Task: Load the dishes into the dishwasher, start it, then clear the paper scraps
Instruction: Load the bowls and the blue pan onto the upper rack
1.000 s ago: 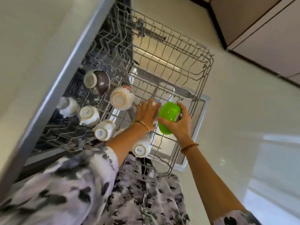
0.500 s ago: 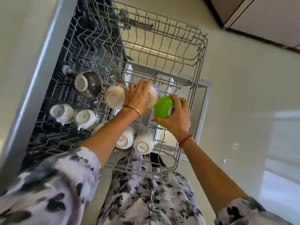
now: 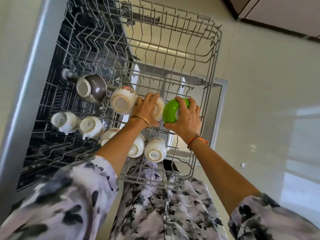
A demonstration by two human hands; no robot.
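Observation:
The grey wire upper rack (image 3: 213, 70) of the dishwasher is pulled out below me. My right hand (image 3: 186, 118) grips a green bowl (image 3: 170, 110), upside down, over the rack's middle. My left hand (image 3: 147, 110) holds a white bowl (image 3: 159, 111) right beside it, base up. A cream flowered bowl (image 3: 122, 103) and a dark bowl (image 3: 92, 88) sit inverted to the left. Several white cups, among them one cup (image 3: 155, 151) near the front, stand upside down in the row closer to me.
The open dishwasher door (image 3: 220, 108) lies under the rack. The counter edge (image 3: 27, 87) runs along the left. A small paper scrap (image 3: 243, 164) lies on the pale floor to the right. Brown cabinets (image 3: 285, 13) stand at the top right.
My right hand has brought the green bowl down and closer to the white bowl, turning it more upside down. My left hand stays on the white bowl. The view has shifted nearer.

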